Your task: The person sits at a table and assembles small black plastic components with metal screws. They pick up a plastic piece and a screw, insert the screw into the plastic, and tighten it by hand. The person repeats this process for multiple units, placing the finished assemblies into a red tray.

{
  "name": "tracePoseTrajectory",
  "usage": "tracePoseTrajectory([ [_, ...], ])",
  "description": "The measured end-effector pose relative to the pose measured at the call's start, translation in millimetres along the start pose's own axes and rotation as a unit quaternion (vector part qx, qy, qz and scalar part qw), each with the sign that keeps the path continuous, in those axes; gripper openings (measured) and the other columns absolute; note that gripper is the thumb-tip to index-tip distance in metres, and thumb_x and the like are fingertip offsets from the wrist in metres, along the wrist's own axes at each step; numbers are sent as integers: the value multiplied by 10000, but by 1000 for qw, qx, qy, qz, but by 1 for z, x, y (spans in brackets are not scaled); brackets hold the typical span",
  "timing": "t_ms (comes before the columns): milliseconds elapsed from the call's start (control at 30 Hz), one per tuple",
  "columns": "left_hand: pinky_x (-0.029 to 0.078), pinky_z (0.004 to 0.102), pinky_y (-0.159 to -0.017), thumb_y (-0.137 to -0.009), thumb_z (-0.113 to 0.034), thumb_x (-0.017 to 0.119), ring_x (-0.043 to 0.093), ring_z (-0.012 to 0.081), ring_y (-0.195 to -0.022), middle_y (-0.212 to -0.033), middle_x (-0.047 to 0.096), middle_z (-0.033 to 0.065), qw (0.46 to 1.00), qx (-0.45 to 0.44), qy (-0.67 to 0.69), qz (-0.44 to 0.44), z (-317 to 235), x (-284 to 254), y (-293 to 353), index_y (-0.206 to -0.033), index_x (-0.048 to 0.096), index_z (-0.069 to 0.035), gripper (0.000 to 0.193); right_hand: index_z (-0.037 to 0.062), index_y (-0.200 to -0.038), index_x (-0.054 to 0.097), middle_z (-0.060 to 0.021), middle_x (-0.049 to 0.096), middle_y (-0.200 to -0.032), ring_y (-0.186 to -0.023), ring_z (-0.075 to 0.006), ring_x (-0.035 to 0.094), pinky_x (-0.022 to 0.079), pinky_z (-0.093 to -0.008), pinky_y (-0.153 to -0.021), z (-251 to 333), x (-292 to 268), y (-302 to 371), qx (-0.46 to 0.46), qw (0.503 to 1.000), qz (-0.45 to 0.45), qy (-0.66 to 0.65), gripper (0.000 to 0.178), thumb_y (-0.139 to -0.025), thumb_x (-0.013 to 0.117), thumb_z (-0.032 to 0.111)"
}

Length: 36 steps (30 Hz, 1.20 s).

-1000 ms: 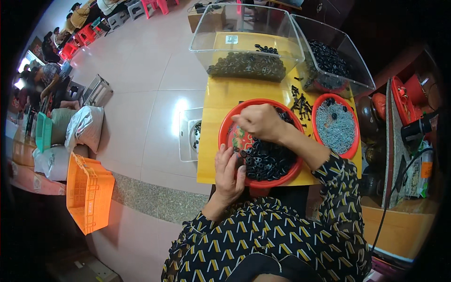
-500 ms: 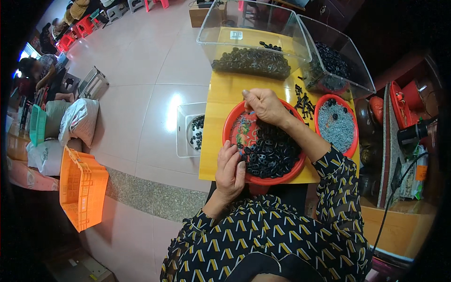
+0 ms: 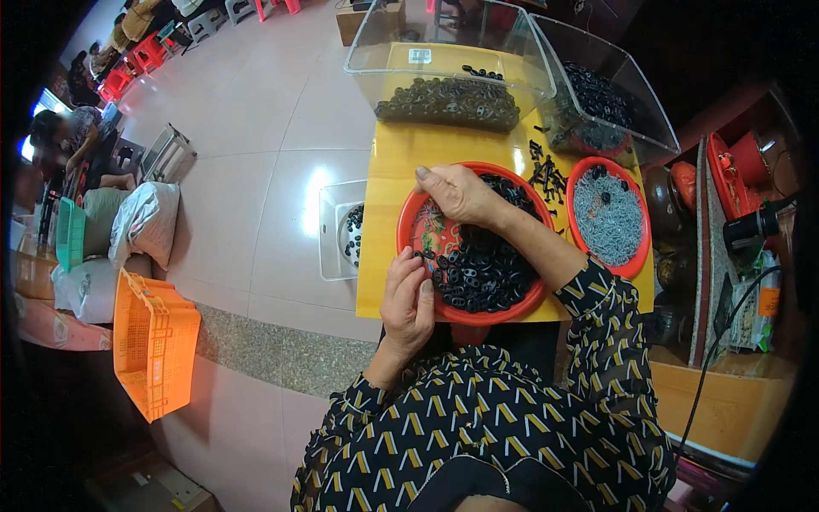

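Note:
A round red tray (image 3: 487,319) stands on the yellow tabletop, with small black oval parts with holes (image 3: 490,273) heaped over its right and front side. Its printed bottom shows at the left, with a few thin, pale pieces (image 3: 424,213) there. My right hand (image 3: 465,194) is closed above the far part of the tray, thumb on top; whatever its fingers hold is hidden. At the tray's left rim my left hand (image 3: 408,303) has its fingers stretched forward and its thumb apart. A couple of black parts lie close by its fingertips.
A smaller red tray (image 3: 647,224) of silvery screws stands at right, beside scattered black pieces (image 3: 548,175). Two clear bins (image 3: 452,64) with dark parts stand at the back. A white bin (image 3: 328,256) is left of the table, an orange crate (image 3: 158,350) farther left. People sit far left.
My right hand has shifted slightly left over the tray and stays closed. My left hand keeps its place at the rim. The whole view has moved a little.

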<state>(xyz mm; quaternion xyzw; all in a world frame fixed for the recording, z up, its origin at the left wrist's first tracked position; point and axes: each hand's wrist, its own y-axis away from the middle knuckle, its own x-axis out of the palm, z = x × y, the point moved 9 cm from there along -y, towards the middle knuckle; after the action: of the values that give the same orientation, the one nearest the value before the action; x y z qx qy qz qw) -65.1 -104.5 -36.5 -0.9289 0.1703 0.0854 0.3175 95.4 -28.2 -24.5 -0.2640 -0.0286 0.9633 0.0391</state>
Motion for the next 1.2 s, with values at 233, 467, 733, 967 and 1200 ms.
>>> tracePoseTrajectory([
  [233, 377, 415, -908, -735, 86, 534, 496, 348, -1053, -983, 547, 176, 1000, -4, 17, -5, 2, 0, 0, -891, 537, 64, 157, -10, -756, 575, -130, 560, -660, -646, -237, 565, 435, -316, -609, 13, -22, 38, -65, 988, -70, 121, 137, -780, 536, 119],
  [467, 403, 372, -888, -733, 98, 540, 512, 305, -1046, -998, 554, 163, 996, -41, 73, -21, 13, -3, 3, -888, 550, 50, 163, 34, -734, 595, -119, 515, -709, -713, -285, 492, 414, -374, -676, 30, -1, 70, -104, 945, -4, 311, 69, -677, 560, 49],
  [733, 429, 348, -844, -734, 92, 544, 544, 267, -972, -979, 564, 148, 991, -86, 97, -42, 17, -12, -2, -859, 563, 36, 138, 41, -726, 593, -108, 518, -723, -733, -275, 488, 410, -367, -672, 34, 8, 68, -131, 930, -17, 342, 58, -681, 558, 52],
  [967, 366, 375, -688, -619, -50, 610, 488, 263, -793, -798, 529, 111, 951, 94, -232, 179, -9, 21, -48, -804, 608, -41, 185, 38, -734, 581, -104, 509, -727, -724, -271, 481, 403, -364, -680, 36, -3, 80, -104, 940, -37, 323, 68, -681, 603, 76],
  [1200, 332, 362, -661, -650, -75, 530, 473, 259, -778, -727, 494, 89, 896, 118, -305, 299, 2, 53, -53, -738, 611, -63, 120, 40, -735, 578, -110, 513, -729, -752, -272, 492, 398, -379, -677, 51, -11, 108, -122, 954, -90, 260, 102, -695, 605, 130],
])
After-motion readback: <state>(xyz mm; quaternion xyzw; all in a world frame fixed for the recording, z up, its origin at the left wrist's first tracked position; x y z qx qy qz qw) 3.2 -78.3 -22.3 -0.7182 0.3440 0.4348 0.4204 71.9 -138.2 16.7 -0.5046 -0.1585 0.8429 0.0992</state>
